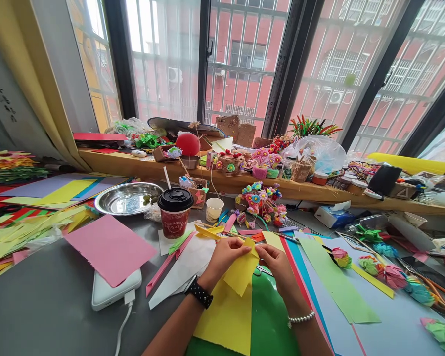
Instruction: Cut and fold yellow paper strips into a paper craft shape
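Note:
Both hands meet in the middle of the head view over a yellow piece of paper (242, 273) whose top is folded. My left hand (224, 257), with a dotted black watch band at its wrist, pinches the paper's upper left edge. At the upper right edge, my right hand (276, 262) grips the same paper between thumb and fingers; a silver bead bracelet circles that wrist. Beneath lies a larger yellow sheet (222, 319) on a green mat (276, 316). Scissors (261, 270) show partly behind the right hand.
A lidded drink cup (175, 215) with a straw stands left of centre, beside a metal plate (128, 199). Pink paper (109, 249) rests on a white power bank (116, 291). Paper flowers (393, 276) and coloured sheets (339, 282) cover the right side. A cluttered sill (222, 179) runs behind.

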A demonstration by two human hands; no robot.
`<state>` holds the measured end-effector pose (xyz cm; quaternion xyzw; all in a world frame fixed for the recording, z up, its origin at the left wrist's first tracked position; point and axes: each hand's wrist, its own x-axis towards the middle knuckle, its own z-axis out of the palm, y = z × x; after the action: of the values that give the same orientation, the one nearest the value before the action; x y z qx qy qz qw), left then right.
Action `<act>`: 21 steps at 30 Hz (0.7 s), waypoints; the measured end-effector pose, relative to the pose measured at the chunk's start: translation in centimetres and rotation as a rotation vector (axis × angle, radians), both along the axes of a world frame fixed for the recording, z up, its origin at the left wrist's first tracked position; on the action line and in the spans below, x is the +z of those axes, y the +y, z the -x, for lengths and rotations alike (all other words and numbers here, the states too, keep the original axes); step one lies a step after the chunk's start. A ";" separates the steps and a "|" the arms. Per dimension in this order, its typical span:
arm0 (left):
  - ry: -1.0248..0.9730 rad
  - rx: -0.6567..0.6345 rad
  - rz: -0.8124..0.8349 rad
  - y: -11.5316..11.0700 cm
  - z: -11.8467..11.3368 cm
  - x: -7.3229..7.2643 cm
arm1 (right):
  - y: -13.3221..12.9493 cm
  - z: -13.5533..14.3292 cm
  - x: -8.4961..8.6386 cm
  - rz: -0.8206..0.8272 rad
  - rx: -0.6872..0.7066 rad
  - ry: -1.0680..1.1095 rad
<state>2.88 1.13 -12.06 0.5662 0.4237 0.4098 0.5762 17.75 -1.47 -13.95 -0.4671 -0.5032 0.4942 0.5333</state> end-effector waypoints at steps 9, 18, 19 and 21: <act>0.155 -0.087 -0.038 0.5 -0.1 -1.1 | -0.2 0.1 0.4 -0.087 -0.048 -0.143; 0.121 -0.163 0.031 0.7 0.2 -1.3 | -0.1 0.0 0.1 -0.026 0.033 -0.088; 0.128 -0.162 0.034 0.7 0.3 -1.3 | 0.0 0.0 0.1 -0.018 0.040 -0.085; 0.139 -0.154 0.033 0.8 0.3 -1.3 | 0.0 -0.1 0.0 -0.012 0.052 -0.082</act>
<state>2.56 1.93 -13.41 0.6147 0.4246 0.3169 0.5843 17.80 -1.46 -13.93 -0.4707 -0.5395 0.4853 0.5019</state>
